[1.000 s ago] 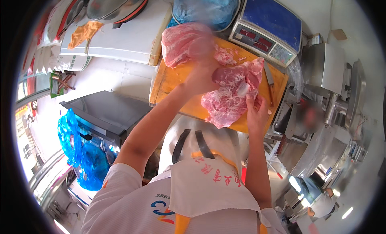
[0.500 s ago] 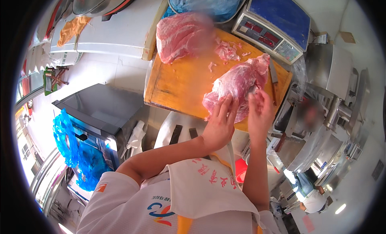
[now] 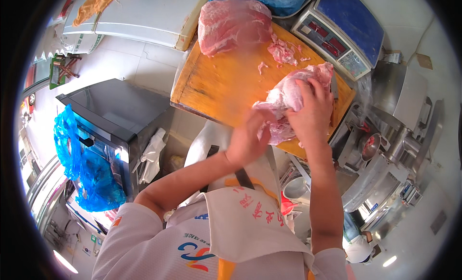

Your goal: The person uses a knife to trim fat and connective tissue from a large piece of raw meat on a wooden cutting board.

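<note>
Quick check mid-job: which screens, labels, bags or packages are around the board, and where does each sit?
Digital weighing scale: beyond the orange cutting board's far right corner; blue platform, grey front, red display windows.
Blue plastic bag: behind the board, at the top edge, crumpled.
Blue plastic bags: hanging at far left beside the dark metal box.
White apron: on the person's chest, red characters printed.

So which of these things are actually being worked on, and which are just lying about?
In use:
- near slab of raw meat, under both hands (left hand, right hand)
- orange cutting board

Lying about:
- far slab of meat
- meat scraps
- weighing scale
- blue bag
</note>
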